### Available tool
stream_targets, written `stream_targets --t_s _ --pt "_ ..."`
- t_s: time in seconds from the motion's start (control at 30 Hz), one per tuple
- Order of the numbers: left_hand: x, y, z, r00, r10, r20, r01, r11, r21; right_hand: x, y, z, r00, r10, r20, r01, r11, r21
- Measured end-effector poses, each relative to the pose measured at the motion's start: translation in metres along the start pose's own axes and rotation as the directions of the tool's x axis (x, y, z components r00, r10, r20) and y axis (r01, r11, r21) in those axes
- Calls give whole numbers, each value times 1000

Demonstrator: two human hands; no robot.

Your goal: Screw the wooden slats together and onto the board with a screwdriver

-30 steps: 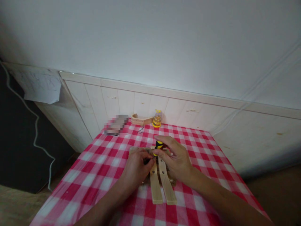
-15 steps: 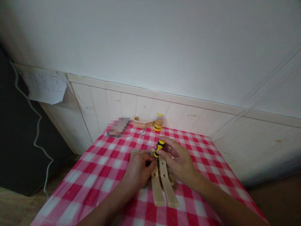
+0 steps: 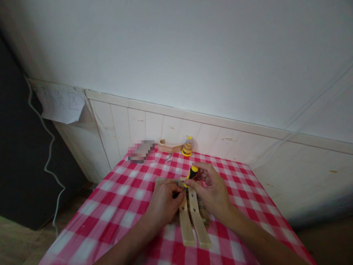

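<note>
A yellow-and-black screwdriver (image 3: 193, 172) is in my right hand (image 3: 213, 187), its handle tilted to the upper right and gripped by thumb and fingers. Its lower end points down at the far part of two pale wooden pieces (image 3: 200, 230) with dark holes. My left hand (image 3: 167, 200) is closed, thumb and fingertips pinched beside the screwdriver's lower end, over the left piece. What those fingertips hold is too small to make out. Under the wood lies a flat brownish packet (image 3: 160, 181), partly covered by my hands.
A red-and-white checked cloth (image 3: 110, 213) covers the table. Toward the wall stand a curved wooden part (image 3: 171, 147) and a yellow-based clear bit container (image 3: 187, 148). Small metal pieces (image 3: 168, 158) lie in front, with a blurred-out flat object (image 3: 142, 151) to the left.
The screwdriver handle leans further to the right, and my right fingers have shifted around its top. My left hand keeps its pinch. The whole view has shifted slightly.
</note>
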State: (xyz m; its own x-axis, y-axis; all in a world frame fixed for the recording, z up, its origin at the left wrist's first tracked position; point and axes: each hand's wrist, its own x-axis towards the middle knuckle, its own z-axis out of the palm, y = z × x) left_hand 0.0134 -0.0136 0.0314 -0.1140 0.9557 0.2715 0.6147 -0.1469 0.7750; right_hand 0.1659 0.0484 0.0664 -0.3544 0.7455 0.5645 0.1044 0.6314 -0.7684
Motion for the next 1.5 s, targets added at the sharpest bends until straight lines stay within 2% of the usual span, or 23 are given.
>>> stream_targets --t_s 0.2,0.3,0.5,0.7,1.1,1.27,1.5 --pt "0 -1 0 1000 -12 -7 12 1000 -8 0 -5 -3 985 -158 72 168 974 -152" --pt "1 -2 1 1000 5 -1 -5 1000 19 -3 -8 -4 975 -188 120 208 961 -184" --pt "1 -3 1 1000 7 10 -7 999 36 -9 -6 -4 980 -136 143 158 975 -159" --pt "1 -2 1 1000 11 -9 -11 1000 3 -6 -2 -3 995 -78 67 82 995 -55" --pt "1 -2 0 1000 -8 -10 8 1000 25 0 3 -1 992 -125 -24 124 991 -46" --pt "1 0 0 1000 6 7 -6 1000 -1 -1 0 -3 994 -110 26 112 992 -66" --pt "1 -1 1 1000 -1 -6 1 1000 -5 -4 1 -3 996 -75 54 73 996 46"
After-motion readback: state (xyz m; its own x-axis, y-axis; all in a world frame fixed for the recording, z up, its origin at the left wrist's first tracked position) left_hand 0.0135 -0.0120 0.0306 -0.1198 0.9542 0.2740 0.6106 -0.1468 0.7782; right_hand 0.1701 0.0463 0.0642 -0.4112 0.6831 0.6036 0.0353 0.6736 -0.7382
